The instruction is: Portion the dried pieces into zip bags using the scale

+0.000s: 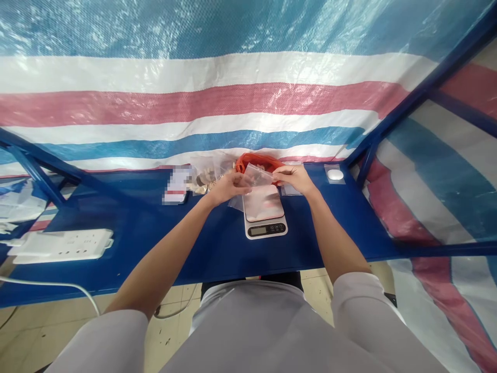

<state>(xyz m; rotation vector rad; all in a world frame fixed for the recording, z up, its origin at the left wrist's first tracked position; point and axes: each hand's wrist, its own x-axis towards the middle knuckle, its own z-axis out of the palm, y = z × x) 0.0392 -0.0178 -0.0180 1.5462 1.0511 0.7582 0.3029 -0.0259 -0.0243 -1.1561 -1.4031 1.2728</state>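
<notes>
Between my two hands is a small clear plastic zip bag (259,175), held above the back of a digital kitchen scale (264,210). My left hand (229,187) pinches the bag's left side. On the other side, my right hand (295,177) grips its right edge with thumb and fingers. The scale has a shiny square plate and a dark display strip facing me. Just behind the bag lies an open red plastic bag (248,158) with pale pieces in it, partly hidden. Left of it, clear bags (205,171) hold pale pieces I cannot identify.
Everything rests on a blue shelf (147,233). A white power strip (77,245) with a cable is at the left, and a blurred phone-like object (177,185) lies beyond it. A white oval item (335,175) sits at right. Blue metal posts (404,109) and striped sheeting enclose the space.
</notes>
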